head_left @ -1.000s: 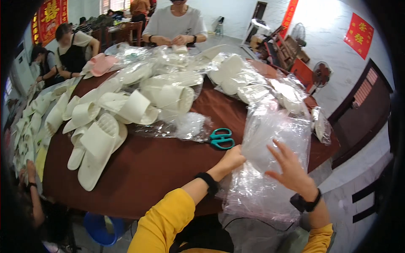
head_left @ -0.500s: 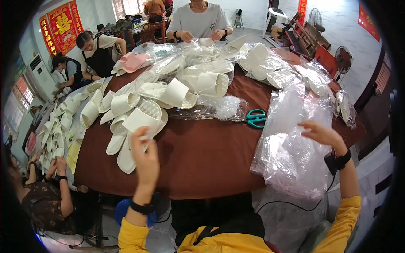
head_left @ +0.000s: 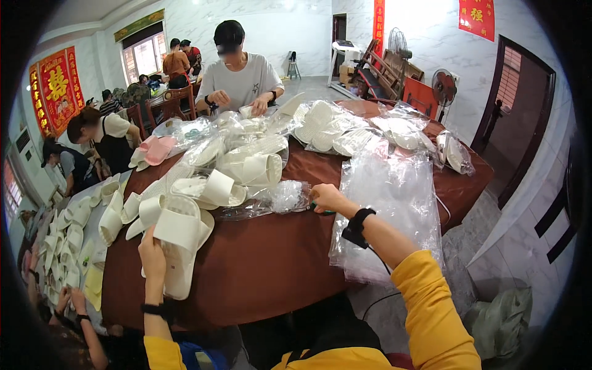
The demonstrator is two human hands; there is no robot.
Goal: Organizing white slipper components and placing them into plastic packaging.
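Note:
At the near left of the brown-covered table, my left hand (head_left: pixel 152 256) grips the side of a white slipper (head_left: pixel 178 229), its sole tilted towards me. Other white slippers (head_left: pixel 209 188) are heaped right behind it. My right hand (head_left: pixel 330 198) reaches across the plastic bags with its fingers closed round the teal-handled scissors (head_left: pixel 328 213). Only a bit of their handle shows beneath the hand. Next to the fingers lies a crumpled clear plastic bundle (head_left: pixel 287 197). Flat clear plastic bags (head_left: pixel 385 216) are stacked under my right forearm.
Bagged slippers (head_left: pixel 401 131) cover the table's far right, and pink slippers (head_left: pixel 155 150) lie at the far left. Across the table a person in a white shirt (head_left: pixel 243 80) handles a slipper. More slippers (head_left: pixel 74 234) fill a left side table where co-workers work.
My left hand has come down and taken hold of a slipper. My right hand has moved left from above the bags onto the scissors. The view has shifted to the right.

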